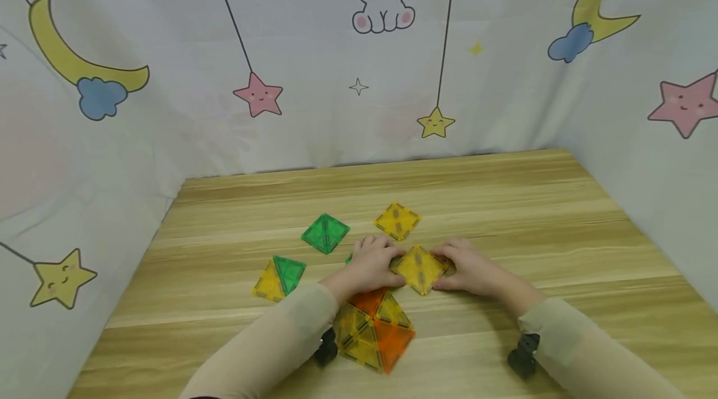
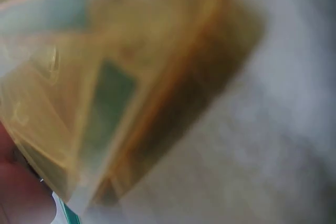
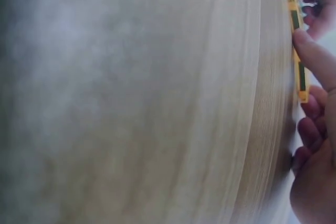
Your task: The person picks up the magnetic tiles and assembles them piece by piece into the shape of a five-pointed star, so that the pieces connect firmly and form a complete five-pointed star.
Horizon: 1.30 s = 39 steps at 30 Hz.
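Observation:
Two yellow triangular magnetic tiles (image 1: 421, 269) lie edge to edge as a diamond, between my two hands. My left hand (image 1: 371, 265) pinches the diamond's left corner, thumb nearest me. At its right corner, my right hand (image 1: 467, 268) grips with thumb and fingers. The right wrist view shows the yellow tile (image 3: 298, 51) edge-on, with the right thumb (image 3: 314, 59) along it. A green tile peeks out behind the left hand, mostly hidden. Below the left wrist sits a joined piece of orange and yellow tiles (image 1: 395, 343), which fills the left wrist view as a blur.
Farther back lie a green diamond (image 1: 325, 234) and another yellow diamond (image 1: 397, 221). A yellow-and-green pair (image 1: 280, 277) rests to the left. Everything is on a wood-grain table (image 1: 505, 199), enclosed by a printed cloth (image 1: 336, 131) at the back and sides.

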Tool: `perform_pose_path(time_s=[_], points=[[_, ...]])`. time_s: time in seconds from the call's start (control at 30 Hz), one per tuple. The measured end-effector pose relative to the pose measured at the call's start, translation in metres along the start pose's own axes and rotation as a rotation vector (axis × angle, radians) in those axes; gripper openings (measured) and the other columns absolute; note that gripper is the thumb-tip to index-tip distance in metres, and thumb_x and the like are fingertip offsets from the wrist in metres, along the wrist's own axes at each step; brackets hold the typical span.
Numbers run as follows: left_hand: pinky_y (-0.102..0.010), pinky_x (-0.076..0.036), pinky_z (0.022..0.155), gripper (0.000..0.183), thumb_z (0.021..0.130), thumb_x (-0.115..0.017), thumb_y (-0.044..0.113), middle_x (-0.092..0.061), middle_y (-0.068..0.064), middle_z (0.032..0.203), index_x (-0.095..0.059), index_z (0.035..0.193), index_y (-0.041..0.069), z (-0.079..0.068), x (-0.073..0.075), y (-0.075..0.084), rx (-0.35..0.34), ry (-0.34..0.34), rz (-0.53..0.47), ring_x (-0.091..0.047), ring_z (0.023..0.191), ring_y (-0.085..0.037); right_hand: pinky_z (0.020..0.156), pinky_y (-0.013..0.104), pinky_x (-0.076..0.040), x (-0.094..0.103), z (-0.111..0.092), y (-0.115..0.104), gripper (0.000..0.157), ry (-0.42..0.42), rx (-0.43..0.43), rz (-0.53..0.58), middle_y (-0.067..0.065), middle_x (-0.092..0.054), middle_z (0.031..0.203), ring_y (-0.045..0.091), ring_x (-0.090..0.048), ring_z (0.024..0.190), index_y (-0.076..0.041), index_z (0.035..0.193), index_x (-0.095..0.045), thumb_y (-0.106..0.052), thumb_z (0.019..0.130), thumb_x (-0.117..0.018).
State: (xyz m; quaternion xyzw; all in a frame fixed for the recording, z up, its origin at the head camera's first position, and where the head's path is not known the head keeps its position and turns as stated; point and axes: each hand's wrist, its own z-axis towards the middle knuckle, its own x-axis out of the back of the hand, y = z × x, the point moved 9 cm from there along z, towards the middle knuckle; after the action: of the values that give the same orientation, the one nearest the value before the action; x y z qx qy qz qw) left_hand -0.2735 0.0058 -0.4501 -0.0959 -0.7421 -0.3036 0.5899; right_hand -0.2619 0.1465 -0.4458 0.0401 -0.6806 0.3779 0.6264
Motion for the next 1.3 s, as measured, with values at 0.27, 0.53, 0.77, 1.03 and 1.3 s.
perform_pose_path(time_s=[0.27, 0.53, 0.77, 1.03, 1.3], points=[[-0.038, -0.026, 0.085, 0.055, 0.081, -0.070, 0.047, -0.046, 0.004, 0.121, -0.057, 0.128, 0.021, -0.002, 0.003, 0.000, -0.014, 0.022, -0.009, -0.038, 0.107, -0.019, 0.089, 0.046, -0.039, 0.000, 0.000, 0.001, 0.065, 0.008, -0.007, 0.111, 0.009, -0.055, 0.118, 0.028, -0.048, 0.108, -0.004, 0.127, -0.055, -0.039, 0.076, -0.077], [-0.038, -0.027, 0.085, 0.060, 0.081, -0.072, 0.040, -0.051, 0.005, 0.121, -0.050, 0.131, 0.019, -0.005, 0.007, 0.003, -0.038, 0.038, -0.046, -0.041, 0.107, -0.018, 0.067, 0.029, -0.049, -0.006, 0.001, 0.005, 0.051, -0.061, -0.132, 0.588, 0.011, -0.062, 0.101, 0.018, -0.058, 0.081, 0.005, 0.130, -0.046, -0.017, 0.089, -0.066], [-0.033, -0.038, 0.086, 0.041, 0.090, -0.065, 0.023, -0.056, 0.004, 0.104, -0.052, 0.126, 0.012, -0.005, 0.014, -0.002, -0.085, 0.016, -0.461, -0.049, 0.097, -0.014, 0.069, 0.029, -0.051, -0.006, 0.002, 0.003, 0.045, -0.028, -0.175, 0.813, 0.014, -0.061, 0.099, 0.016, -0.059, 0.081, 0.008, 0.129, -0.044, -0.014, 0.092, -0.060], [-0.038, -0.048, 0.076, 0.037, 0.093, -0.059, 0.015, -0.059, -0.006, 0.097, -0.050, 0.128, 0.011, -0.021, 0.028, -0.013, -0.079, -0.037, -0.924, -0.057, 0.084, -0.018, 0.070, 0.031, -0.052, -0.004, 0.011, -0.021, 0.048, -0.014, -0.131, 1.009, 0.012, -0.062, 0.102, 0.014, -0.061, 0.083, 0.011, 0.131, -0.038, -0.010, 0.093, -0.058], [-0.033, -0.049, 0.080, 0.036, 0.092, -0.060, 0.010, -0.058, -0.007, 0.096, -0.052, 0.127, 0.007, -0.044, 0.030, -0.038, -0.050, 0.032, -1.061, -0.057, 0.086, -0.017, 0.067, 0.030, -0.051, -0.014, 0.027, -0.047, 0.043, -0.043, -0.052, 1.086, 0.010, -0.059, 0.100, 0.013, -0.058, 0.078, 0.012, 0.128, -0.039, -0.006, 0.093, -0.057]])
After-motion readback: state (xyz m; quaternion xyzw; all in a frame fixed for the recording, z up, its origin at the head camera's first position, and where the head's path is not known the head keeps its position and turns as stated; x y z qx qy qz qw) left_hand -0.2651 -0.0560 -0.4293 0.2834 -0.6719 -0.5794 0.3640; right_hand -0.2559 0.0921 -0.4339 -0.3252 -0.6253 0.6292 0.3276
